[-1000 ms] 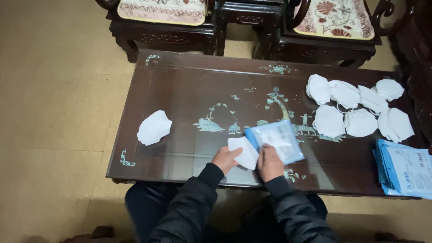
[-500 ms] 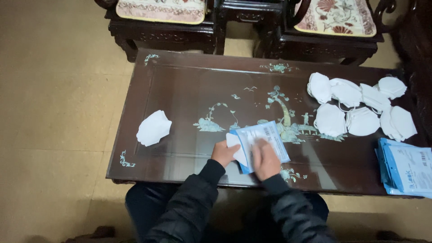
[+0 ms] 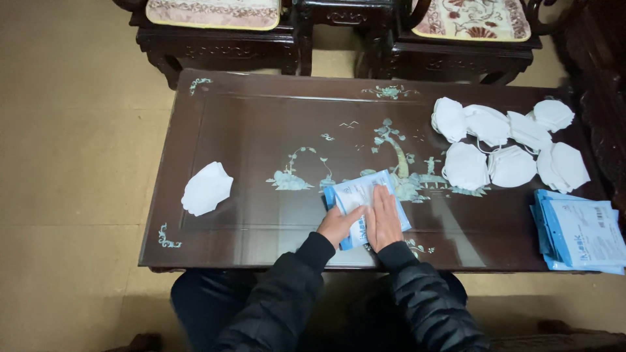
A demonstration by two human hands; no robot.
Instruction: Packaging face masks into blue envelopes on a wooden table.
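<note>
Pressing flat on a blue-and-white packet (image 3: 368, 195), the right hand (image 3: 383, 220) lies palm down with its fingers together and stretched out over the packet's right half. The left hand (image 3: 340, 225) is at the packet's left lower edge, fingers curled against it; whether it pinches the edge or only steadies it cannot be told. The packet lies tilted on the dark glass-topped counter (image 3: 261, 130), near its front edge and just below the pale inlaid tree picture. What is inside the packet does not show, since its face is opaque and partly covered by the hands.

At the right end of the counter, a stack of like blue-and-white packets (image 3: 579, 231) lies flat, their edges fanned a little; they look sealed, and their contents are hidden too. Behind that stack, a loose group of white folded masks (image 3: 508, 140) is spread over the counter's far right part, some overlapping. One single white mask (image 3: 207, 188) lies alone toward the left end, well apart from the hands. Beyond the counter stand two dark carved chairs with patterned cushions (image 3: 212, 12).
</note>
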